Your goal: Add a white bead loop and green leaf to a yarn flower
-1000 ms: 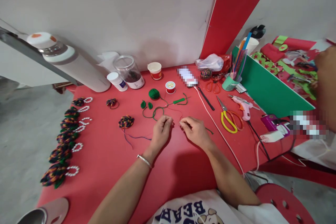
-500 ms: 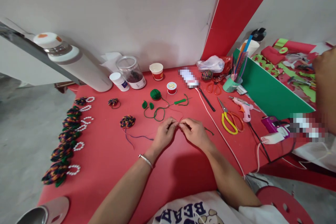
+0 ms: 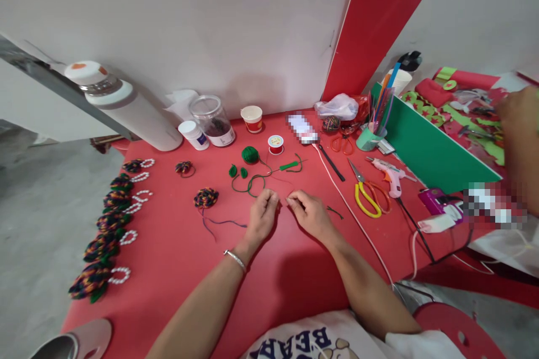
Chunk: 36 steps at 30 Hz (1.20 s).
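Your left hand [image 3: 263,214] and right hand [image 3: 310,214] sit apart, fingertips pinched, contents unclear. Steady both wrists; work small and gently, clear of the green yarn ball [image 3: 250,155].

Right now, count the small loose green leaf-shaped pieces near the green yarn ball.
2. The left piece and the right piece lie side by side on the red table, just in front of the green yarn ball.

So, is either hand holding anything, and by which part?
Can't tell: left hand and right hand look pinched, but anything between fingertips is too small to see.
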Tool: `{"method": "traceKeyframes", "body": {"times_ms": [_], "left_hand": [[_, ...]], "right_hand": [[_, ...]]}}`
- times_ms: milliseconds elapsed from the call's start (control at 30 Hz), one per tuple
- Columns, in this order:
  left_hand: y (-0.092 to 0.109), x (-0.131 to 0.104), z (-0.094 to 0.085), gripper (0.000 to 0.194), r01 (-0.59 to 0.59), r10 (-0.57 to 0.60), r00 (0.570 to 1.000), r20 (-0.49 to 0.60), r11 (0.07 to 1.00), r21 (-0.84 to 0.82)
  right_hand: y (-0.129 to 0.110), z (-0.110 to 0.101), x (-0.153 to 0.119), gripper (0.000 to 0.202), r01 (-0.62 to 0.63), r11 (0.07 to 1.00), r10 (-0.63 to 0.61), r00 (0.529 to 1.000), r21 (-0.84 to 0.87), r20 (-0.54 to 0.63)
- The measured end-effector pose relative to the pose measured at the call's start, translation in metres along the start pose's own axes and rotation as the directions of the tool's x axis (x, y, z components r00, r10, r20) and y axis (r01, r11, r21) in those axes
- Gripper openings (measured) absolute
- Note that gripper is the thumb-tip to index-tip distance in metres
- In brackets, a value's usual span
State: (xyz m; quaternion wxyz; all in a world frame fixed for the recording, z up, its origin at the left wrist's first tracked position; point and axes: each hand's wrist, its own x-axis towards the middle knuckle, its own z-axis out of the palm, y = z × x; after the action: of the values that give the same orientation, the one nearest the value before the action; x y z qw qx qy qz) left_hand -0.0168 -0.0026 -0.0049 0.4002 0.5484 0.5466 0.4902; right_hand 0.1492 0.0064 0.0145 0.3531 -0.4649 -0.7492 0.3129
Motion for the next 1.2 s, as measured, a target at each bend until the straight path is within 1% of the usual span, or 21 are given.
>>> {"method": "traceKeyframes", "body": {"times_ms": [67,133,167,233,367,467,567,667,767,833,900,967,1067,1133,1200], "left_hand": [[-0.002,0.001,-0.001,0.04,0.015,-0.018,0.998,-0.055,0.998,-0.059],[-0.003,0.003,-0.002,0.047,0.018,-0.024,0.998,-0.065,0.996,-0.087],[-0.003,0.003,-0.003,0.05,0.015,-0.019,0.999,-0.05,0.996,-0.084],[-0.002,0.004,-0.004,0.052,0.0,0.0,1.0,0.013,0.999,-0.039],[0.0,0.004,-0.004,0.045,-0.038,0.025,0.991,0.129,0.994,0.1],[0.002,0.003,-0.002,0.041,-0.04,0.026,0.99,0.139,0.994,0.099],[0.003,0.003,-0.002,0.035,-0.062,0.052,0.994,0.098,0.993,0.099],[0.004,0.003,-0.003,0.035,-0.089,0.084,0.996,0.034,0.985,0.145],[0.004,0.005,-0.006,0.039,-0.082,0.098,0.992,-0.084,0.981,0.175],[0.005,0.007,-0.007,0.041,-0.044,0.071,0.98,-0.187,0.989,0.141],[0.006,0.008,-0.008,0.043,-0.005,0.028,0.964,-0.263,0.996,0.086],[0.006,0.008,-0.009,0.045,0.016,0.0,0.958,-0.287,0.998,0.054],[0.004,0.008,-0.01,0.047,0.028,0.001,0.959,-0.284,0.995,0.098],[0.002,0.009,-0.011,0.044,0.005,0.042,0.954,-0.297,0.988,0.155],[0.001,0.012,-0.012,0.033,-0.036,0.096,0.937,-0.336,0.983,0.179]], "right_hand": [[0.001,0.0,0.001,0.018,-0.008,1.0,0.008,1.0,0.004,-0.023],[0.002,0.0,0.001,0.018,-0.019,1.0,0.019,0.999,0.011,-0.031],[0.001,0.0,0.001,0.018,-0.022,1.0,0.023,0.999,0.016,-0.03],[0.0,0.0,0.0,0.017,-0.024,0.999,0.025,0.999,0.024,-0.021],[-0.002,0.002,-0.001,0.018,-0.015,1.0,0.015,1.0,-0.002,0.022],[-0.001,0.003,-0.001,0.019,0.006,1.0,-0.005,0.999,-0.019,0.048],[0.001,0.003,0.001,0.017,0.011,1.0,-0.011,0.999,0.011,0.044],[0.003,0.004,0.005,0.018,0.02,0.999,-0.021,0.999,0.046,0.029],[0.008,0.007,0.012,0.019,0.061,0.996,-0.062,0.998,0.072,0.017],[0.013,0.01,0.019,0.02,0.079,0.995,-0.08,0.997,0.066,0.002],[0.018,0.014,0.025,0.022,0.07,0.996,-0.069,0.997,0.055,-0.021],[0.022,0.017,0.032,0.022,0.045,0.998,-0.043,0.998,0.043,-0.038],[0.025,0.022,0.039,0.022,0.04,0.999,-0.04,0.998,0.011,-0.044],[0.026,0.025,0.043,0.022,0.059,0.998,-0.059,0.997,-0.002,-0.041],[0.028,0.026,0.046,0.021,0.071,0.997,-0.071,0.996,-0.002,-0.048]]}}
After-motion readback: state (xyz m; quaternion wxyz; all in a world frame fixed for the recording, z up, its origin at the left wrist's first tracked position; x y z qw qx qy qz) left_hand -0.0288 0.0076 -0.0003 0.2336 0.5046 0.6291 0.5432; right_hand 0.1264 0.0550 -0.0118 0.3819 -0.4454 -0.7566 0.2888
